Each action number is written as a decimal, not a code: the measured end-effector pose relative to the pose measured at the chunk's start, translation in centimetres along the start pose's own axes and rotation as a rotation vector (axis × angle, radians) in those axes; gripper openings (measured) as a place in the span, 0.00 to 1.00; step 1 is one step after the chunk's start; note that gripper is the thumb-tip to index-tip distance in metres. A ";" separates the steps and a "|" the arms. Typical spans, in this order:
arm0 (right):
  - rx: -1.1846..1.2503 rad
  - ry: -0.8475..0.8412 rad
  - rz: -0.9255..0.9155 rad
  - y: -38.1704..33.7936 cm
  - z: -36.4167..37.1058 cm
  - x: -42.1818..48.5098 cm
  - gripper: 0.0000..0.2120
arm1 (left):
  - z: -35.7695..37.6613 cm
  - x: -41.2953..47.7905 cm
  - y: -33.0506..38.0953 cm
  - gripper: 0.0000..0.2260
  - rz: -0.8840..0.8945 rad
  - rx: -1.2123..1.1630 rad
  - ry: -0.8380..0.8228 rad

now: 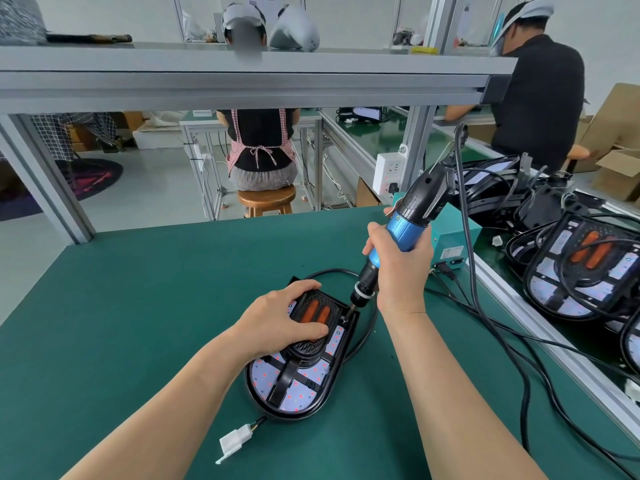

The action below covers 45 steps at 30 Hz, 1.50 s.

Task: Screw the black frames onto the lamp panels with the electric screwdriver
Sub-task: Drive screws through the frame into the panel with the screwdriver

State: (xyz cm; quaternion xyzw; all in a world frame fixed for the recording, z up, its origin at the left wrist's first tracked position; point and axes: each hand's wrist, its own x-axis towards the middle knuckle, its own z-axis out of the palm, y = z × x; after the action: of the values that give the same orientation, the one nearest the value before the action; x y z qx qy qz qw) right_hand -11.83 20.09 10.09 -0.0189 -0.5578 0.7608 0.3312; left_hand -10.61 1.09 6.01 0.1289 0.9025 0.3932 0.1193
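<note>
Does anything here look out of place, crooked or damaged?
Nothing looks spilled or broken. Only the electric screwdriver, gripped by the right hand, leans instead of standing straight over the lamp panel, which the left hand presses down. Loose black cables sprawl beside it.

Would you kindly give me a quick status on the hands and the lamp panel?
Left hand pressing black frame onto lamp panel. Right hand grips electric screwdriver, bit down at frame's far-right corner. Nothing blocking.
</note>
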 end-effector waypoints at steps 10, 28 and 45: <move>-0.050 0.120 -0.013 0.6 0.5 0.3 0.09 | 0.1 0.1 -0.1 0.29 0.023 0.001 0.022; 0.149 0.003 0.036 -0.3 -1.0 -0.6 0.10 | -0.4 -0.1 0.4 0.30 0.013 0.020 -0.042; 0.499 0.321 0.188 -3.1 -7.9 1.5 0.09 | -1.1 -0.7 1.2 0.34 -0.008 0.234 -0.122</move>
State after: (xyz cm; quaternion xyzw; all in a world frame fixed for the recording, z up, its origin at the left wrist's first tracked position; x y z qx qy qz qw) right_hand -8.36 27.99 10.27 -0.1083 -0.2902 0.8889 0.3376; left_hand -10.15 0.96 7.72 0.1621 0.9338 0.2762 0.1595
